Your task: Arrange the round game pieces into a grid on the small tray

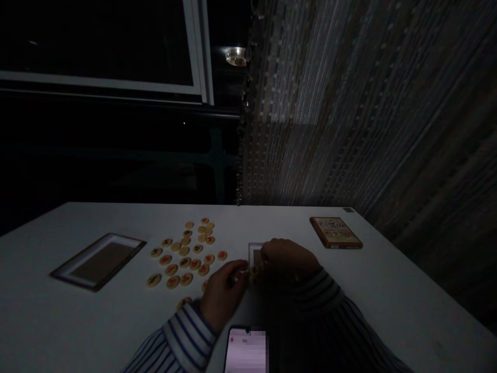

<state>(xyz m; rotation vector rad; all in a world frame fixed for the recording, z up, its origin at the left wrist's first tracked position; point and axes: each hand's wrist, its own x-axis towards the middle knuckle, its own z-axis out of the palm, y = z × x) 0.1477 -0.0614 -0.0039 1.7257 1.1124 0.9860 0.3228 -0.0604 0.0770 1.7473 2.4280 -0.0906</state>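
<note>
Just left of a small open box [255,246] is my left hand [223,292]. Its thumb and forefinger curl toward each other, tips at the box's left wall; what is between them, if anything, I cannot make out. My right hand [289,256] is closed over the right part of the box, its fingertips hidden. Inside the box, a round wooden xiangqi piece [254,272] shows below the right hand. Beyond my left hand, several more xiangqi pieces [185,262] lie scattered, some marked in red, some in black, some blank side up.
An open shallow tray or lid [116,239] rests on the white table [128,321] at the left. A printed flat box [337,232] lies at the far right. Near me is a lit phone [244,349]. Behind the table hangs a string curtain [310,114]; the room is dark.
</note>
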